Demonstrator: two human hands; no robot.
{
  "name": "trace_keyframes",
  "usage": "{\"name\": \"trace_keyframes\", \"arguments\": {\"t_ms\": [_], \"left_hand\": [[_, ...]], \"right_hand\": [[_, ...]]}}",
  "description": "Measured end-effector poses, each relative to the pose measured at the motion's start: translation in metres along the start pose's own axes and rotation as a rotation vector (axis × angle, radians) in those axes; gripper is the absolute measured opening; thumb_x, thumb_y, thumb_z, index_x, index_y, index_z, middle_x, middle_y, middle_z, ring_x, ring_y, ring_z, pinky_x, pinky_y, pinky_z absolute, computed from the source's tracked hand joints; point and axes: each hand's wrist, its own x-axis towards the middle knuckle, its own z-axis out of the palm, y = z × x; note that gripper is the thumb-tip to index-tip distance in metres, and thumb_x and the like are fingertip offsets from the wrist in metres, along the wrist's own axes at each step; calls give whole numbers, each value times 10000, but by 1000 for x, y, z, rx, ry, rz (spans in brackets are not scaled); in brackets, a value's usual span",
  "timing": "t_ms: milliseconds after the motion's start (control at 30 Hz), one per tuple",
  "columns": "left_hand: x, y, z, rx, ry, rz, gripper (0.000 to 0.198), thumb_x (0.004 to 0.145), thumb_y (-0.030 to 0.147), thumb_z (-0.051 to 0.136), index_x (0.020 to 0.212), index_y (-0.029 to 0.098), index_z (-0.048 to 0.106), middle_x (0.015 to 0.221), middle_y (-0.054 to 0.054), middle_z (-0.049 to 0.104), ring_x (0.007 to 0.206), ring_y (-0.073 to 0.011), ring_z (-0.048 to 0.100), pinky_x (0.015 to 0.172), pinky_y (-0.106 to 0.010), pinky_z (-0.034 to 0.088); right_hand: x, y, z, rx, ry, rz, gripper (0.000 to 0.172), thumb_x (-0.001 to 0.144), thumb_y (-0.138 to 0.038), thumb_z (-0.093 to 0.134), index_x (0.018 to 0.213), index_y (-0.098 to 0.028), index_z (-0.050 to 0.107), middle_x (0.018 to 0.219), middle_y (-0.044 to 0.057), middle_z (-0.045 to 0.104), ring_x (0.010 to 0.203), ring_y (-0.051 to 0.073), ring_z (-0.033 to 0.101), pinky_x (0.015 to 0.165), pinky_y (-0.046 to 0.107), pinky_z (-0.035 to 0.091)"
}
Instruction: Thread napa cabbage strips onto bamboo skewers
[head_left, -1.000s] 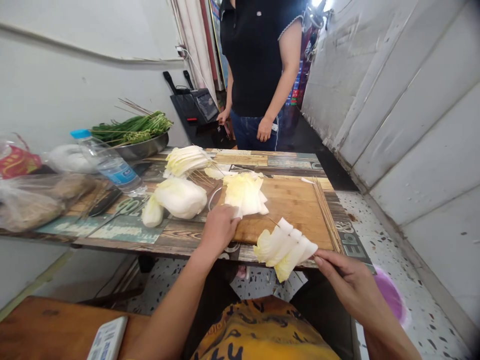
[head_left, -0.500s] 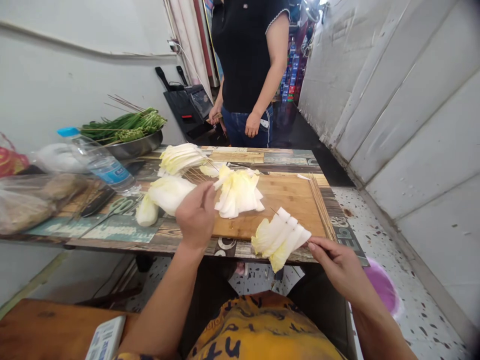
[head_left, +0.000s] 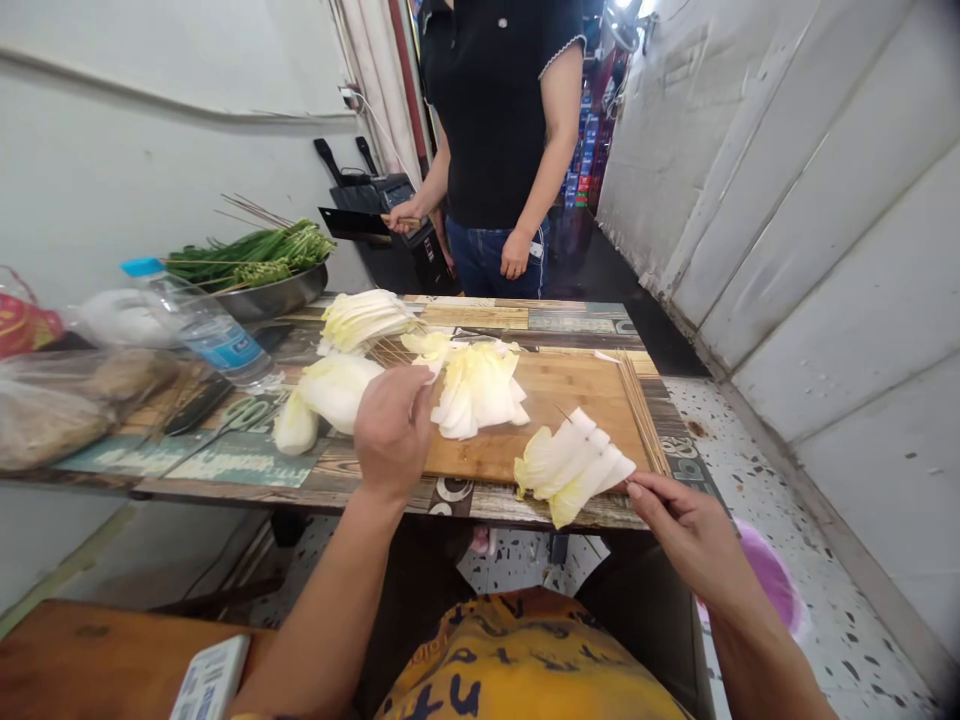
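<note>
My right hand (head_left: 686,525) pinches the end of a thin skewer (head_left: 562,412) just past the table's front edge. Several pale cabbage leaves (head_left: 574,465) are threaded on it, and its tip shows beyond them. My left hand (head_left: 394,425) is closed in a pinch at the left side of the cutting board (head_left: 577,385), on what looks like the edge of a cabbage leaf; the fingers mostly hide it. Beside it a fan of loose cabbage leaves (head_left: 480,390) lies on the board. Left of that hand rest a cabbage heart (head_left: 337,390) and a smaller piece (head_left: 295,425).
Skewered leaves (head_left: 367,318) lie behind the cabbage. Bare skewers (head_left: 643,415) line the board's right edge. Leftward are scissors (head_left: 244,412), a water bottle (head_left: 217,335) and a bowl of greens (head_left: 277,292). Across the table a person (head_left: 495,120) holds a cleaver (head_left: 352,224).
My right hand has shifted slightly right and up with the skewered leaves. My left hand stays nearly in place. The person opposite has raised a cleaver into view.
</note>
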Motion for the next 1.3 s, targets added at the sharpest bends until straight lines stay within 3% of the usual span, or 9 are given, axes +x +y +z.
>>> {"name": "trace_keyframes", "arguments": {"t_ms": [200, 400, 533, 633, 767, 833, 967, 1167, 1300], "left_hand": [[-7, -9, 4, -85, 59, -95, 214, 860, 161, 530, 1043, 172, 641, 1011, -99, 693, 1010, -207, 627, 928, -371, 474], [-9, -15, 14, 15, -585, -146, 461, 856, 246, 509, 1309, 171, 481, 1349, -157, 502, 1256, -289, 457, 994, -434, 414], [-15, -15, 16, 284, -715, -237, 317, 797, 338, 597, 1045, 144, 631, 1043, -151, 642, 999, -323, 583, 845, -441, 446], [-17, -12, 18, 382, -815, -178, 231, 813, 340, 563, 867, 148, 678, 913, -141, 663, 908, -317, 604, 784, -425, 428], [-14, -7, 20, 414, -890, -79, 299, 859, 249, 451, 693, 121, 665, 771, -156, 659, 797, -293, 616, 684, -379, 414], [-11, -5, 18, 405, -814, -76, 313, 868, 218, 416, 688, 116, 651, 756, -154, 660, 769, -278, 618, 661, -363, 415], [-3, 2, 2, 249, -409, -135, 235, 853, 227, 459, 780, 124, 657, 804, -118, 690, 774, -225, 635, 692, -316, 454], [9, 21, -21, -227, -29, -578, 182, 789, 319, 635, 870, 166, 691, 812, -30, 724, 691, -152, 656, 697, -268, 517], [18, 36, -35, -700, 117, -707, 95, 723, 259, 720, 740, 193, 654, 892, -21, 736, 857, -186, 676, 826, -331, 534]], "right_hand": [[-1, -2, 1, -15, 5, 6, 315, 890, -365, 513, 1000, -165, 730, 957, 63, 749, 857, 223, 685, 756, 280, 541], [-3, -1, 1, -30, 8, 5, 320, 887, -377, 510, 994, -173, 732, 961, 64, 750, 854, 229, 691, 761, 294, 547], [-4, 1, 2, -34, -11, 17, 331, 890, -383, 506, 1007, -167, 727, 977, 68, 748, 865, 225, 689, 783, 291, 542], [-4, 0, 4, -38, -7, 30, 332, 886, -388, 509, 1001, -167, 728, 987, 67, 748, 880, 228, 688, 797, 292, 539], [-5, -1, 4, -26, -8, 39, 327, 889, -388, 508, 999, -174, 729, 990, 60, 748, 877, 226, 687, 776, 281, 539], [-7, -1, 3, -21, -9, 42, 326, 892, -386, 509, 1003, -172, 729, 993, 62, 747, 874, 222, 685, 773, 275, 536], [-8, 2, 3, -13, -17, 46, 330, 893, -384, 513, 1018, -165, 725, 1012, 69, 742, 896, 217, 679, 787, 266, 529], [-9, 0, 5, 5, -21, 40, 332, 899, -397, 508, 1046, -187, 720, 1018, 59, 742, 907, 225, 683, 804, 287, 536], [-11, -4, 3, 1, -25, 22, 320, 899, -394, 511, 1040, -201, 723, 1018, 52, 743, 896, 229, 689, 793, 295, 547]]}}
